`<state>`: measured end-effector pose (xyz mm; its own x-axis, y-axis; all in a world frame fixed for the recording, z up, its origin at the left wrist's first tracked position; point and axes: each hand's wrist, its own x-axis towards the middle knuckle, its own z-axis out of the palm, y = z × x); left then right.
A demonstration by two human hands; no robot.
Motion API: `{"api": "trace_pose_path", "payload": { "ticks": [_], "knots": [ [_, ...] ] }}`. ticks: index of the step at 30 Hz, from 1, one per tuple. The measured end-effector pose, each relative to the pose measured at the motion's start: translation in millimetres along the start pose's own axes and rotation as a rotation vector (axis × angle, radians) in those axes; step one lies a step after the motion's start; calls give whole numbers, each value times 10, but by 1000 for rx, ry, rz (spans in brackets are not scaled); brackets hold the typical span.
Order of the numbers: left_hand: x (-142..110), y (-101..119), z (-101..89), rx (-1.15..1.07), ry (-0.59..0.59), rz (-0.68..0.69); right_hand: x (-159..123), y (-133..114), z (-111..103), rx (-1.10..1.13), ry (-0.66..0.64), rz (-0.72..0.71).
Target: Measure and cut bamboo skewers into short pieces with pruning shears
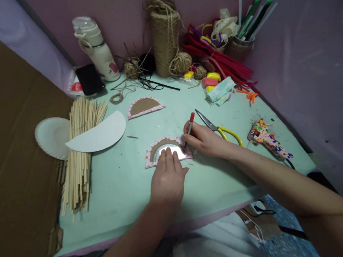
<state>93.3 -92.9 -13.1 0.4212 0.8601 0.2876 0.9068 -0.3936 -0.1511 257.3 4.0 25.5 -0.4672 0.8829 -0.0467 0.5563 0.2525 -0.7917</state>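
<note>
My left hand [168, 178] lies with fingers stretched out, pressing a clear protractor [179, 153] flat. Beneath the protractor is a half-round cardboard piece [155, 145] edged with pink-and-white patterned fabric. My right hand [203, 140] grips a pen with a red cap end [191, 118], its tip down at the right side of the cardboard piece. A second half-round cardboard piece [144, 105] with the same edging rests farther back. Just beyond my right hand are scissors with yellow handles [229, 133], their blades slightly apart.
Left: a bundle of thin sticks [79, 167], a white half-disc [103, 134], a paper plate [52, 138]. Back: a bottle [102, 56], a phone [89, 79], a twine spool [165, 46], red pipe cleaners [225, 63]. Right: a floral glue gun [269, 138].
</note>
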Motion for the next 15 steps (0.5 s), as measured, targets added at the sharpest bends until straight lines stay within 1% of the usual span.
{"api": "trace_pose_path", "payload": {
  "ticks": [5, 8, 10, 12, 15],
  "knots": [
    [-2, 2, 5, 0, 33, -1, 114, -6, -1, -12, 27, -16],
    [-1, -1, -1, -20, -6, -11, 124, -40, -18, -4, 74, -29],
    [1, -2, -9, -47, -51, -24, 97, -56, -40, 11, 120, -46],
    [3, -2, -17, -62, -74, -34, 47, -57, -62, 20, 139, -59],
    [6, 4, -28, -63, -74, -43, -54, -39, -71, 20, 108, -27]
  ]
}}
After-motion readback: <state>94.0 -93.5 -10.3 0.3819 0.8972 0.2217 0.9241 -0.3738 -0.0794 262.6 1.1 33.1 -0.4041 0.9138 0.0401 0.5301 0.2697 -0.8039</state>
